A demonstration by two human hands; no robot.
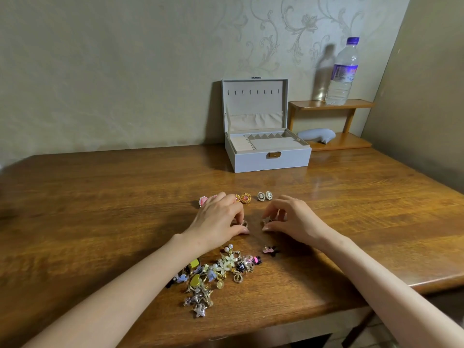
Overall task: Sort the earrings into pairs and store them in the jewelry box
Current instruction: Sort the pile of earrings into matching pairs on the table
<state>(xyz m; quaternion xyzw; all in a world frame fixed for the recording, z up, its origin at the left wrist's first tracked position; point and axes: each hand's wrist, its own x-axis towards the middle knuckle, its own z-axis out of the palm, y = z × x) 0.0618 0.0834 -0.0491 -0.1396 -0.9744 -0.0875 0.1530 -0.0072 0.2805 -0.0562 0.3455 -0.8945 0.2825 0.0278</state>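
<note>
The box (pixel 272 156) stands at the back of the desk (pixel 100 197), right of centre, with its long axis running left to right along the wall. Its clasp faces the person. The lid stands upright, its lining turned toward the person, and the tray compartments are open to view.

Between the box and the hands, three pairs lie in a row that also runs left to right. They are a pink pair (pixel 203 200) partly behind the left hand's knuckles, a gold pair (pixel 244 198) with pink stones, and an oval pair (pixel 265 196) with pale centres. The two earrings in each visible pair sit just beside each other.

The left hand (pixel 221 219) and right hand (pixel 291 219) rest on the desk, fingertips turned toward one another and slightly apart. The left grip is pressed together, thumb against curled fingers, pinching a pale earring (pixel 244 224). The right grip is the same, pinching a second earring (pixel 266 222). Both are too small to make out their shape or which way they point.

The unsorted pile (pixel 213 275) lies under the left forearm near the front edge, its long axis slanting from near left to far right. A pink-and-black earring (pixel 271 249) lies alone just right of the pile.

A bottle (pixel 342 71) stands on a shelf (pixel 331 104) beside the box.
</note>
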